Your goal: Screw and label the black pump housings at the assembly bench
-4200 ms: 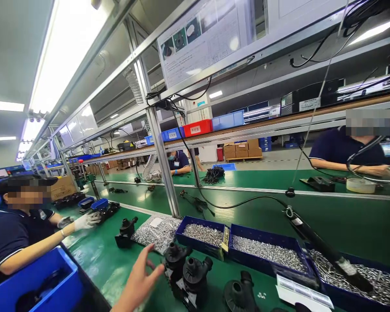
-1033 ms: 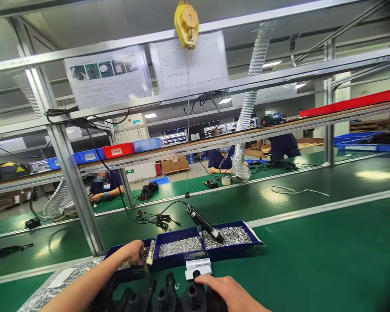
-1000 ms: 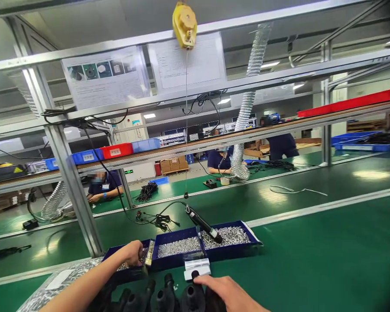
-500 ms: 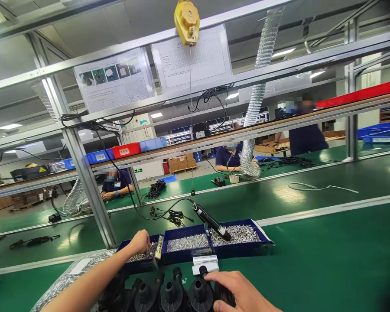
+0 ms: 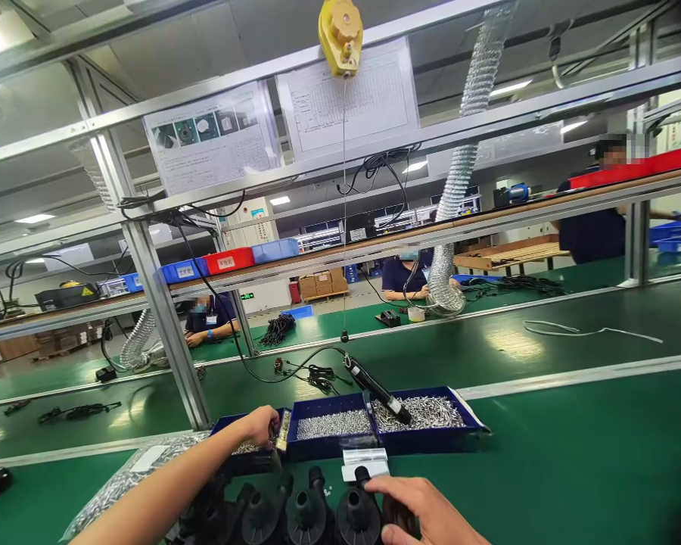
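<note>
My left hand reaches down into the left dark blue bin, its fingers curled together over small metal parts. Whatever lies between those fingertips is hidden. At the lower edge stands a row of several black plastic pump housings, with round spouts pointing up. Around the right-hand pump housing my right hand is closed, fingers at its side spout and thumb lower down. Small shiny metal parts fill the middle bin, and screws fill the right one.
A black electric screwdriver hangs on a cord, its lower end over the right bin. A clear bag of metal parts lies at left. A metal post rises behind the bins. Co-workers sit and stand beyond the bench.
The whole view has shifted slightly to the right. My left hand has moved deeper into the left bin, towards its right side. My right hand stays at the same pump housing.
</note>
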